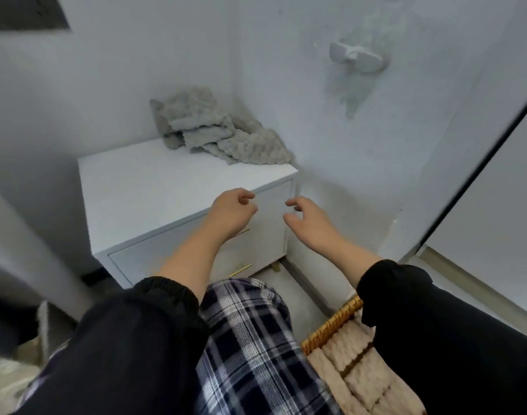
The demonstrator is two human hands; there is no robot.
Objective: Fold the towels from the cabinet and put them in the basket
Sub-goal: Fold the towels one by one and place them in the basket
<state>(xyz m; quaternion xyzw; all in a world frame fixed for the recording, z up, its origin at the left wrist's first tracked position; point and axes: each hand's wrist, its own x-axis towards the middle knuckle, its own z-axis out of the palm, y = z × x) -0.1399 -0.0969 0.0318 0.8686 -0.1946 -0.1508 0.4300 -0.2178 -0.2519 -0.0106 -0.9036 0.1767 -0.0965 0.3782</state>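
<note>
Two hands out over the front edge of the cabinet (142,199), head view. The left hand (230,212) and right hand (308,221) are both empty, fingers loosely curled, near each other and touching nothing.

The grey towel (223,131) lies crumpled at the back right corner of the cabinet top, against the wall (121,85), with one end spilling toward the cabinet's right edge. The basket (331,327) sits low down in front of the cabinet, off its right side, partly under the right sleeve (435,324). A beige towel (358,372) lies folded inside it.

The step in hand looks like a reach for the grey towel. To do it well:
- Go past the bare front of the cabinet top.
- Find a hem first, since the heap hides its edges.
- Pinch two corners, not a fistful.
- Lift it clear of the cabinet and shake it flat before folding.

Towel look: thick, bumpy pile, wavy scalloped edge, soft and floppy — likely to sag when lifted. Whether the heap is one grey towel or several, cannot tell.
</note>
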